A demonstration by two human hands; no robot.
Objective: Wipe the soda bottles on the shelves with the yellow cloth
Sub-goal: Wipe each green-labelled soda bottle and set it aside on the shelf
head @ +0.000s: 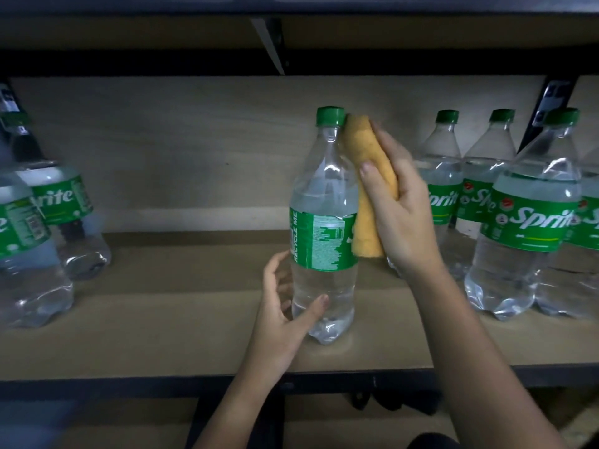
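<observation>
Wiping bottle point(324, 222) with yellow cloth point(366, 189)

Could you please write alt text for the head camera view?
A right hand presses a yellow cloth against an upright Sprite bottle while the left hand steadies its base. More Sprite bottles stand on the wooden shelf.

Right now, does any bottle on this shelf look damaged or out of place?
Nothing looks spilled or tipped. Only the middle bottle looks odd: the top edge of its label is ragged, as if torn, and it faces sideways, not forward.
</observation>
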